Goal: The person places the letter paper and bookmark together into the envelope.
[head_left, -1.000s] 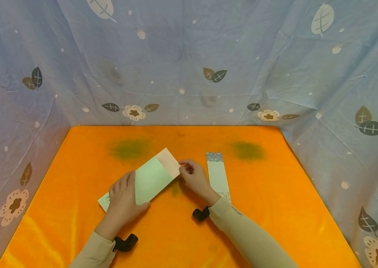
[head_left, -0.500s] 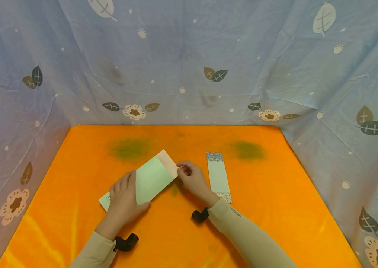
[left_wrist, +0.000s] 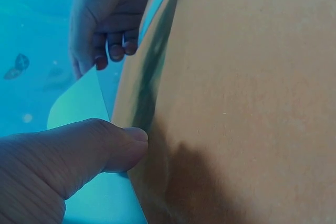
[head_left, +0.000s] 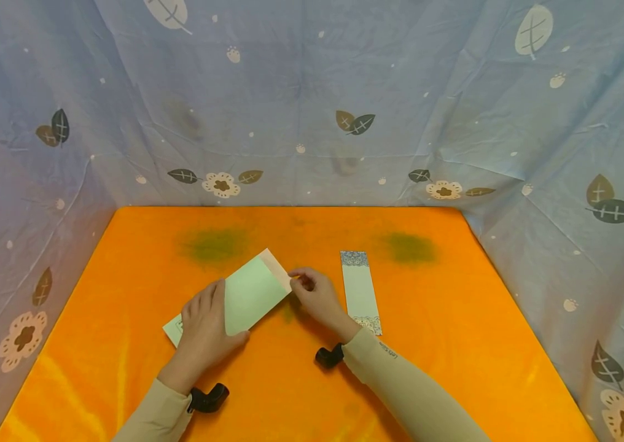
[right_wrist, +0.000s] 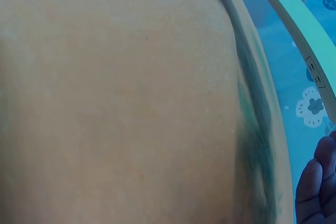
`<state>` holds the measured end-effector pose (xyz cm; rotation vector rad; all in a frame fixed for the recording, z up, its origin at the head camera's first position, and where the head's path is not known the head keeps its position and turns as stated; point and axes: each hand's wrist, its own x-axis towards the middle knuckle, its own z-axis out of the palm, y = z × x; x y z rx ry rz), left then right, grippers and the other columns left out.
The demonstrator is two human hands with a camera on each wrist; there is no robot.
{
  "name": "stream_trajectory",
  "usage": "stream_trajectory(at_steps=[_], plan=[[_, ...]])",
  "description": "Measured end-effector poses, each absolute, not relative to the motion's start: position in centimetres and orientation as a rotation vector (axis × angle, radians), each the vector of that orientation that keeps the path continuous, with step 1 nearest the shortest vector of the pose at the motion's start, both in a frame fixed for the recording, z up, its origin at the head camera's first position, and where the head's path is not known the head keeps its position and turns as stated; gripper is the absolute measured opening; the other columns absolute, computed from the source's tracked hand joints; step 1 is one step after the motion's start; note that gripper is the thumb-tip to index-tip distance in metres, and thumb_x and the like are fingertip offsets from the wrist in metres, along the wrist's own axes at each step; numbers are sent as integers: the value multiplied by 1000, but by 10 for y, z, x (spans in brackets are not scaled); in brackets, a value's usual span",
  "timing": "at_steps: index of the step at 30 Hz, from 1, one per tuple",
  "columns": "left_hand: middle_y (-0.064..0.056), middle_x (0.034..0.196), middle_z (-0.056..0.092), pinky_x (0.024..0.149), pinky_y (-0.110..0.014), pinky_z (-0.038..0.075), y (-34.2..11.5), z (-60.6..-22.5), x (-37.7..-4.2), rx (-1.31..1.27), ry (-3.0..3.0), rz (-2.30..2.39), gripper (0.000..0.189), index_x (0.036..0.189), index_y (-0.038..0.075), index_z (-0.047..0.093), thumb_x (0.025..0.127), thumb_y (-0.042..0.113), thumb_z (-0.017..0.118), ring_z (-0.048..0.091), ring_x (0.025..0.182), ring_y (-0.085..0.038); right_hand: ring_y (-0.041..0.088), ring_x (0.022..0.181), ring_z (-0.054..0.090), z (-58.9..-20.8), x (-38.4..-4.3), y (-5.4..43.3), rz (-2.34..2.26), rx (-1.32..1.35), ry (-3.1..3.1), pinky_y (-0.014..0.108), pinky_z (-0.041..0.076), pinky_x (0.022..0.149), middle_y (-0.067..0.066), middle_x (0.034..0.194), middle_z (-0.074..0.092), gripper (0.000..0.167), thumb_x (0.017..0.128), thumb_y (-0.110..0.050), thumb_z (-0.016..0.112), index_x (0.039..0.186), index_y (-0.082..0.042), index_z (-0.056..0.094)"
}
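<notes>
A pale green paper envelope (head_left: 253, 291) slants across the orange table, left of the middle. My left hand (head_left: 198, 322) grips its lower left part, thumb on the near edge and fingers over the far one. A narrow band of pinkish paper (head_left: 277, 271) sticks out of the envelope's upper right end. My right hand (head_left: 320, 301) pinches that paper at its near right corner. In the left wrist view my left thumb (left_wrist: 100, 145) lies along the envelope (left_wrist: 100, 200). The right wrist view catches the envelope (right_wrist: 299, 14) at its right edge.
To the right of my right hand lies a whitish paper strip (head_left: 360, 291) with lace-like prints at both ends. Patterned cloth (head_left: 301, 104) hangs behind and beside the orange-covered table (head_left: 456, 344). Black wrist cameras (head_left: 209, 399) stick out from both cuffs.
The right hand has moved a little left and the pinkish paper has slid farther into the envelope, so less of it shows. The left hand has kept its place.
</notes>
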<state>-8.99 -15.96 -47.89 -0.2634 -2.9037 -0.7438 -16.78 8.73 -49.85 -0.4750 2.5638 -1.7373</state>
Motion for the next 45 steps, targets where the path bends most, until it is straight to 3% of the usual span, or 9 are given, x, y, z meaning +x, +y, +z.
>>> stream_trajectory(at_steps=[12,33,45], plan=[[-28,145,30,102,-63,20,-160,-480,-91,-264,-2887,-732,114,148,-5,24,66,40,88,28,127,-49,16,63,54,-495,-166,84,-1693,-465,2596,27,49,57,0,81,63,16,97,-22,60,109,-19,70],[-28,143,32,101,-62,21,-160,-480,-91,-263,-2880,-737,114,148,-5,24,65,39,88,30,126,-49,16,74,58,-495,-164,80,-1687,-523,2558,29,51,65,-3,93,67,20,99,-26,57,111,-18,72],[-29,144,31,101,-63,20,-161,-480,-91,-266,-2886,-751,114,148,-6,24,66,39,88,29,127,-49,11,90,60,-495,-160,77,-1669,-468,2527,31,52,82,-8,106,67,28,101,-36,52,113,-20,71]])
